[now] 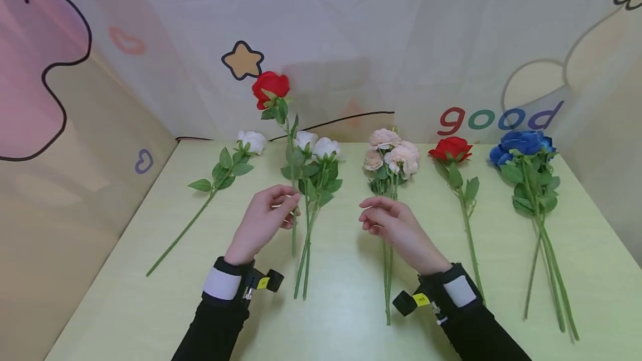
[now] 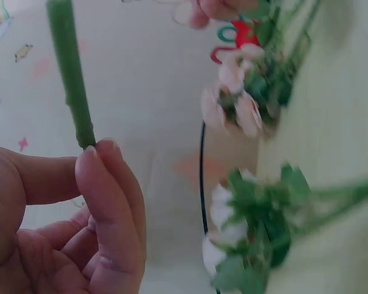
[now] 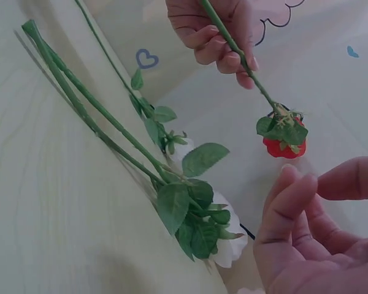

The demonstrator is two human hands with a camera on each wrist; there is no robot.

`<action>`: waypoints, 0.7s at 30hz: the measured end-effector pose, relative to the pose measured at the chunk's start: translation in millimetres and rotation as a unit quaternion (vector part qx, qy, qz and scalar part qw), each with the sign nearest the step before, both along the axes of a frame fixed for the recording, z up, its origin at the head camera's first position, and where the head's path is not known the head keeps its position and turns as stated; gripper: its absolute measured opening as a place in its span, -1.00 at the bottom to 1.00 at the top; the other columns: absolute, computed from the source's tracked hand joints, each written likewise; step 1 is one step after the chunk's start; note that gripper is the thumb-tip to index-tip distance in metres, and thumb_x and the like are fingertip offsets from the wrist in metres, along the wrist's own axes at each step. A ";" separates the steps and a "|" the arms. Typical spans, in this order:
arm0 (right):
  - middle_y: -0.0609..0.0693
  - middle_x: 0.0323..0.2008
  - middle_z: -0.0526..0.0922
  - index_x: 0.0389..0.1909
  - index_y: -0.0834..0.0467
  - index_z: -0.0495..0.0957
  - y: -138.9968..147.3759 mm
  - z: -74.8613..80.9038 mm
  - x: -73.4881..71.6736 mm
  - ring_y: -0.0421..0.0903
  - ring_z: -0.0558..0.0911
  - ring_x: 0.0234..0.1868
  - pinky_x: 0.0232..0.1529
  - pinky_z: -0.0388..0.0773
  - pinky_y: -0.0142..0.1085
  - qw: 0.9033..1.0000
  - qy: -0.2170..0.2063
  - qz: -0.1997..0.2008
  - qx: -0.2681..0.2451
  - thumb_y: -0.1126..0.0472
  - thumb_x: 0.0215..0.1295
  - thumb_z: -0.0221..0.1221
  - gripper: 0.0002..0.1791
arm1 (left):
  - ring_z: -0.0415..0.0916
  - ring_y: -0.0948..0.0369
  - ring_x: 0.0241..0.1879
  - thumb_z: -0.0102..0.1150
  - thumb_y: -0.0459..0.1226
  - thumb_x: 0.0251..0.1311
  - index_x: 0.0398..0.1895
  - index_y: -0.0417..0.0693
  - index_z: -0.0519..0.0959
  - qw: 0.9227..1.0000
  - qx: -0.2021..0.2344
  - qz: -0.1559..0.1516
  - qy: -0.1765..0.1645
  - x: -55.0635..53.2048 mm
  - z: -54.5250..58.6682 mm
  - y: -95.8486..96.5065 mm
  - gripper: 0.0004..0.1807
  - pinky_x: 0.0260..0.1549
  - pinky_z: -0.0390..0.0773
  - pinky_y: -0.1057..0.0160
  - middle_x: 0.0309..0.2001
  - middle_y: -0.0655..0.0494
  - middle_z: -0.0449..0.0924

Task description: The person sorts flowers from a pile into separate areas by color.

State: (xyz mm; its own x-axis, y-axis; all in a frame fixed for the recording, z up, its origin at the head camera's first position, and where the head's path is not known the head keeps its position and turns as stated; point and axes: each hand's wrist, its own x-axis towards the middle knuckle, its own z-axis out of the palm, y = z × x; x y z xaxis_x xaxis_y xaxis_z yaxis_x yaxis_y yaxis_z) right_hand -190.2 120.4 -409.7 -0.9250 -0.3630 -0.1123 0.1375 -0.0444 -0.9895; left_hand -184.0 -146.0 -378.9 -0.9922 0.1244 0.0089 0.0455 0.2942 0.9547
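Observation:
My left hand pinches the green stem of a red rose between thumb and fingers. The rose stands upright above the table, its bloom in front of the backdrop. In the left wrist view the stem rises from the fingertips. Just right of it in the head view, two white roses lie with crossed stems. My right hand hovers over the stems of a pink rose bunch, fingers loosely curled. Nothing sits between its thumb and fingers in the right wrist view.
A single white rose lies at the left of the pale table. Another red rose and a bunch of blue roses lie to the right. Behind stands a printed cloth backdrop.

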 end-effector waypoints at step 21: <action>0.21 -0.17 0.52 0.04 0.33 0.41 9.9 8.5 -1.3 -0.04 0.55 -0.19 -0.09 0.55 -0.28 0.997 0.038 0.021 0.057 0.17 0.42 0.03 -0.67 | 0.46 0.15 -0.52 0.08 -0.22 0.33 -0.10 -0.20 0.54 0.995 0.008 -0.097 0.021 -3.9 -4.6 53.6 -0.77 -0.45 0.48 0.21 -0.38 -0.08 0.66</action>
